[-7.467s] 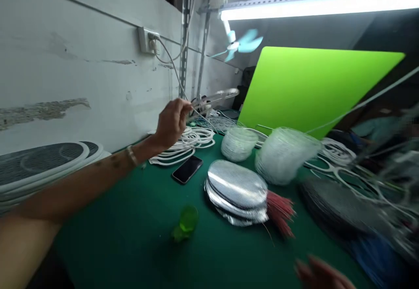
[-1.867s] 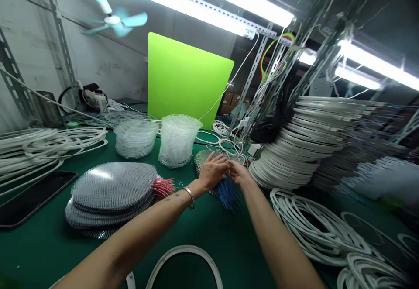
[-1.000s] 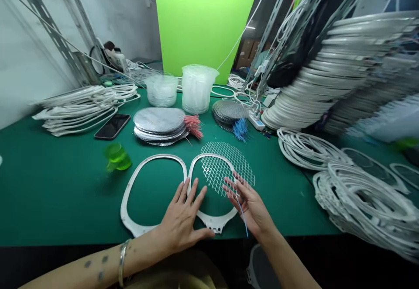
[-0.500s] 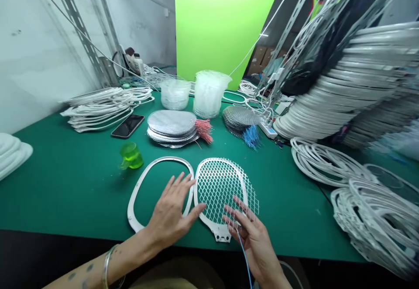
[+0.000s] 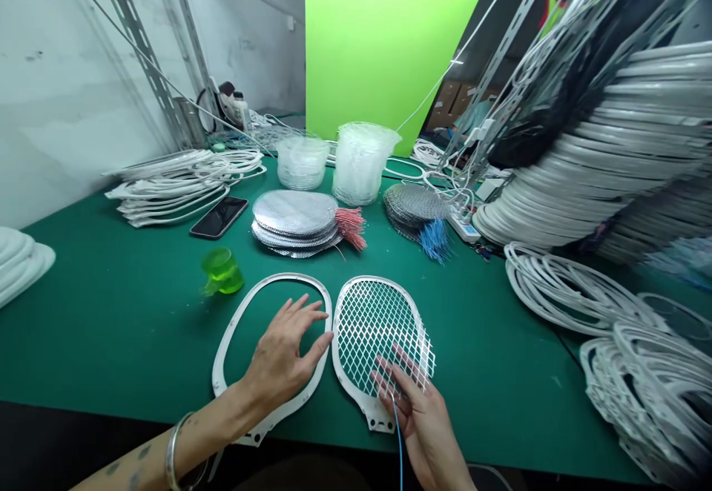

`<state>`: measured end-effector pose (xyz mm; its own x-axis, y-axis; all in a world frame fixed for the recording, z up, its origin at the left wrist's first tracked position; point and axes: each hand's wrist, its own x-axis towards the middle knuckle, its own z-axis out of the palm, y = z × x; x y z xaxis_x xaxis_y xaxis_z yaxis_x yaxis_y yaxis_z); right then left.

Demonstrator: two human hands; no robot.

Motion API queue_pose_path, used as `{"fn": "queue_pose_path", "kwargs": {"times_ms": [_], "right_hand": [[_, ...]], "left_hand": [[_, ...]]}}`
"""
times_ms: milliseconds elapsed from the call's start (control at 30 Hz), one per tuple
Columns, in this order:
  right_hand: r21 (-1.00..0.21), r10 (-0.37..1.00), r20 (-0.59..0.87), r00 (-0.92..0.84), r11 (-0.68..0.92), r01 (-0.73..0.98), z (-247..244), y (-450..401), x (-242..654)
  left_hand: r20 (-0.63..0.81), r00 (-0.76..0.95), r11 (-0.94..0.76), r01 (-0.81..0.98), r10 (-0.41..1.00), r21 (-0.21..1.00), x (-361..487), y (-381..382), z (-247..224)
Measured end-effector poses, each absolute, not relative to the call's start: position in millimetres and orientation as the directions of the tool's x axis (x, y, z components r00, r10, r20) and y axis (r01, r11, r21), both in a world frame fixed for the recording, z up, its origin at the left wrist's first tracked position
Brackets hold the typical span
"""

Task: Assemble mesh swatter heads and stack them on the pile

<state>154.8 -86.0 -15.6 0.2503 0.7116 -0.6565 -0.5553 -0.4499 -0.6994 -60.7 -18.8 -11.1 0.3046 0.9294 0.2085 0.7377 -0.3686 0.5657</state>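
Two white oval frames lie side by side at the table's front edge. My left hand (image 5: 289, 346) is spread over the left frame (image 5: 221, 343), its fingers apart and nothing held. A silvery diamond mesh (image 5: 370, 320) with a blue wire (image 5: 399, 439) at its lower end lies over the right frame (image 5: 345, 386). My right hand (image 5: 420, 417), palm up, has the mesh's lower right part between its thumb and fingers; some fingers show through the mesh from beneath.
Behind the frames are a green cup (image 5: 222, 270), a phone (image 5: 219, 216), a mesh stack with red wires (image 5: 294, 213) and one with blue wires (image 5: 411, 205). White frame piles (image 5: 578, 283) stand at both sides.
The mesh has shifted left and now covers more of the right frame. My right hand moved slightly left and down with it. My left hand drew back a little to the left.
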Motion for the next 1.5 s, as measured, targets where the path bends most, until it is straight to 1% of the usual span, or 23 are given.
{"fn": "queue_pose_path", "kwargs": {"times_ms": [167, 400, 667, 800, 933, 1233, 1500], "right_hand": [[-0.655, 0.674, -0.700, 0.236, -0.474, -0.589, -13.7, -82.2, 155.0], [-0.636, 0.652, -0.722, 0.231, -0.495, -0.592, -4.4, -79.3, 155.3], [-0.622, 0.630, -0.741, 0.231, -0.516, -0.588, -14.7, -77.2, 156.9], [-0.618, 0.622, -0.743, 0.247, -0.497, -0.609, -9.2, -77.7, 152.5], [-0.636, 0.633, -0.731, 0.257, -0.493, -0.594, -4.7, -76.8, 149.6], [-0.618, 0.611, -0.752, 0.247, -0.521, -0.589, -19.4, -76.5, 154.1], [-0.619, 0.617, -0.749, 0.243, -0.519, -0.589, -13.5, -75.7, 153.2]], "left_hand": [[0.180, 0.340, -0.375, 0.688, 0.923, 0.622, -48.6, -12.7, -3.9], [0.247, 0.391, -0.451, 0.610, 0.887, 0.652, -29.5, -0.8, 4.7], [0.185, 0.384, -0.405, 0.641, 0.905, 0.652, -34.3, 1.3, -0.9], [0.187, 0.384, -0.403, 0.623, 0.904, 0.670, -29.5, 3.1, 2.5], [0.184, 0.402, -0.410, 0.604, 0.897, 0.683, -23.5, 4.5, 4.4], [0.163, 0.392, -0.386, 0.600, 0.905, 0.701, -27.1, 2.9, -0.7], [0.133, 0.426, -0.380, 0.571, 0.895, 0.728, -18.0, 5.0, 3.1]]}}
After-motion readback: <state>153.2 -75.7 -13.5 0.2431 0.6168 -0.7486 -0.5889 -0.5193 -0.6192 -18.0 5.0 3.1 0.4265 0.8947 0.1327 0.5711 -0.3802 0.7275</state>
